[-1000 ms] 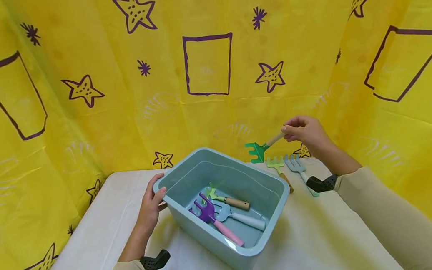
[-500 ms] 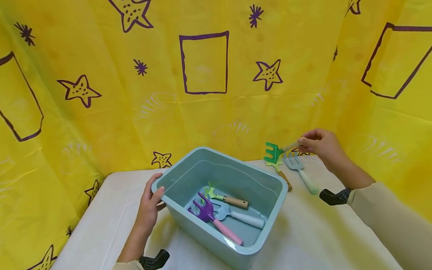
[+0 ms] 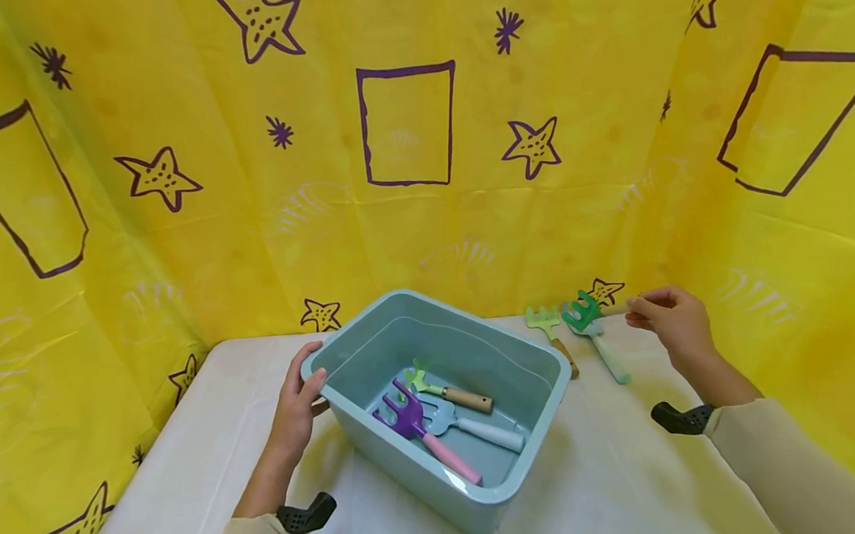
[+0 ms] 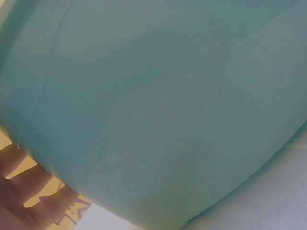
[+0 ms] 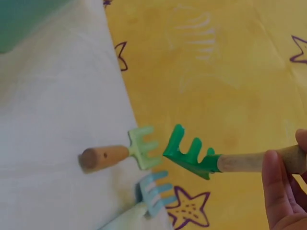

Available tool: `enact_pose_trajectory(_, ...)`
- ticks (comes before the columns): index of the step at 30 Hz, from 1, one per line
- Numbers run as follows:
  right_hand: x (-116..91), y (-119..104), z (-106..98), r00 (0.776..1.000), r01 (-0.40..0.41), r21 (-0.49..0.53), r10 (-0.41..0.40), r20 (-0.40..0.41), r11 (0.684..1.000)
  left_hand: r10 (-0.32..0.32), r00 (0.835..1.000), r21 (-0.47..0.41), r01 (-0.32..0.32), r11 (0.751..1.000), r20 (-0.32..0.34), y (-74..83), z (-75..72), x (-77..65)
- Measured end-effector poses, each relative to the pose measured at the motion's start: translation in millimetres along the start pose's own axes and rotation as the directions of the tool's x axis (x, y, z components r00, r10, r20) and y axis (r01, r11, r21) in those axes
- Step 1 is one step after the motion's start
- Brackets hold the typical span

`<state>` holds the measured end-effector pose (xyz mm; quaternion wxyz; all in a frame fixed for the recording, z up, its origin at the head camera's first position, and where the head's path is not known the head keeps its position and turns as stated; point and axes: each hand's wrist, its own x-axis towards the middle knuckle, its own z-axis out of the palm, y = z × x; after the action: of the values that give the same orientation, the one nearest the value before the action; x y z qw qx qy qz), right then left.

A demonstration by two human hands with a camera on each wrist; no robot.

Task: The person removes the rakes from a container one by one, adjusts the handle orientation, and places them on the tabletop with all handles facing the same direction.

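Note:
My right hand (image 3: 673, 324) pinches the wooden handle of a small green garden rake (image 3: 584, 311). In the head view its head overlaps a pale blue hand fork (image 3: 605, 352) on the table. Beside that fork lies a light green rake (image 5: 141, 147) with a wooden handle. My left hand (image 3: 295, 400) grips the left rim of a blue-grey plastic bin (image 3: 413, 483), thumb over the rim; the bin wall (image 4: 168, 105) fills the left wrist view. Inside the bin lie a purple fork (image 3: 408, 421) with a pink handle, a light blue fork (image 3: 484, 435) and a light green rake (image 3: 466, 398).
The table (image 3: 599, 487) wears a white cloth. A yellow curtain (image 3: 233, 256) with purple starfish drawings stands behind it and along both sides. Each wrist carries a black strap-mounted piece, such as the right wrist mount (image 3: 682, 417).
My right hand has moved right and down with the green rake, from beside the bin, past the light green rake, to over the pale blue fork. My left hand keeps its grip on the bin.

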<state>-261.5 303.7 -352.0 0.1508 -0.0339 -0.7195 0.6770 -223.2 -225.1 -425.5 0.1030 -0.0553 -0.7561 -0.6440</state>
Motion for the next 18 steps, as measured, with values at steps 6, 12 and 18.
enact_pose_trajectory(6, -1.3, 15.8, -12.1, 0.995, -0.055, 0.071, 0.06, -0.08, 0.996, -0.004, 1.0, -0.003, 0.004, 1.0, 0.004, 2.0, 0.4, -0.9)
enact_pose_trajectory(12, -4.3, 27.9, -18.9, 0.978, -0.133, 0.076, 0.143, -0.153, 0.988, -0.004, 1.0, 0.001, 0.004, 1.0, 0.003, 2.4, 0.6, -1.0)
enact_pose_trajectory(18, -5.8, 41.0, -26.3, 0.954, -0.219, 0.015, 0.217, -0.208, 0.976, -0.004, 1.0, -0.003, 0.004, 1.0, 0.004, 1.4, 0.8, -0.8)
